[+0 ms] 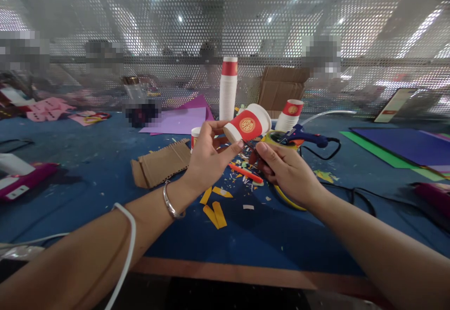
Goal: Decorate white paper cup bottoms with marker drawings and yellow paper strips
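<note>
My left hand (214, 158) grips a red and white paper cup (248, 125) with a gold emblem. The cup is tilted, its wide rim toward the upper right and its base toward the lower left. Close to the base, my right hand (281, 167) pinches a thin dark tool (249, 145), whose tip meets the cup's lower side; its kind is mostly hidden by my fingers. Below the hands lie an orange pen-like stick (246, 173), paper scraps (234, 183) and several yellow paper strips (216, 214).
A tall stack of cups (228, 90) and a shorter stack (290, 115) stand behind. A blue glue gun (307, 136) with its cord lies to the right. Corrugated cardboard (163, 162) is at left, coloured sheets (397, 146) at right. A perforated metal screen (197, 24) closes the back.
</note>
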`<action>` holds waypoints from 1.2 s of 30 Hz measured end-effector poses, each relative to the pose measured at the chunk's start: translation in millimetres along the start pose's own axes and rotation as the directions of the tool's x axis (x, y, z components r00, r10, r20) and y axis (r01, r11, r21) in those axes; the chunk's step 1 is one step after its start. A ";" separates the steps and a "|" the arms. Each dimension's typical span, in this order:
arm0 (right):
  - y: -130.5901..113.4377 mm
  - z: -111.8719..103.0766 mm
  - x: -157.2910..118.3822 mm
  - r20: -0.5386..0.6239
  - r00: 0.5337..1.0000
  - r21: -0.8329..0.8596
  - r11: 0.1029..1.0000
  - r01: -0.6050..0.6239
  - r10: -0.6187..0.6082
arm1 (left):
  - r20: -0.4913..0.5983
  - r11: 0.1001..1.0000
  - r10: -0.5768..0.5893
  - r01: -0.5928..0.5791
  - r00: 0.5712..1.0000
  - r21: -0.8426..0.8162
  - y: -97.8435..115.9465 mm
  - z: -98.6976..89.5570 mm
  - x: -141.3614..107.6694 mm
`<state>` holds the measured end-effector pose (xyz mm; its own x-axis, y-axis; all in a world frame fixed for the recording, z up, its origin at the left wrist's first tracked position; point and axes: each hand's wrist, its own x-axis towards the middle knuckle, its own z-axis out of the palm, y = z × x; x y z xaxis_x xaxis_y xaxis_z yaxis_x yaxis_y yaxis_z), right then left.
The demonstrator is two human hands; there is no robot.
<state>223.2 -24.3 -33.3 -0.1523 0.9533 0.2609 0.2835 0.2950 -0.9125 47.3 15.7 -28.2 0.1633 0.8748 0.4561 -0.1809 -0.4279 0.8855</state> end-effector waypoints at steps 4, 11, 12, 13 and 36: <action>-0.6 1.2 -0.5 0.011 1.000 0.062 0.998 -0.026 0.025 | -0.012 1.000 0.016 -0.016 1.000 0.011 0.7 1.6 -1.0; -1.0 2.7 -1.0 0.021 0.999 0.107 0.993 -0.044 0.042 | -0.001 0.999 0.043 -0.043 0.999 0.027 0.0 1.2 -1.6; -1.3 2.7 -1.1 0.023 0.999 0.111 0.993 -0.048 0.046 | -0.001 0.998 0.049 -0.049 0.999 0.026 -0.1 1.2 -1.5; -1.5 2.8 -1.1 0.022 0.999 0.115 0.992 -0.052 0.050 | -0.005 0.998 0.054 -0.054 0.999 0.025 -0.2 1.2 -1.4; -0.4 5.5 -2.4 0.010 0.999 0.091 0.995 -0.036 0.036 | -0.056 0.985 0.152 -0.147 0.987 0.088 -2.4 3.5 -4.1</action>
<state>218.2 -27.1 -35.3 -0.1511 0.9625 0.2252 0.2014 0.2530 -0.9463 50.5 12.3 -31.9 0.0797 0.8109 0.5797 -0.1168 -0.5699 0.8134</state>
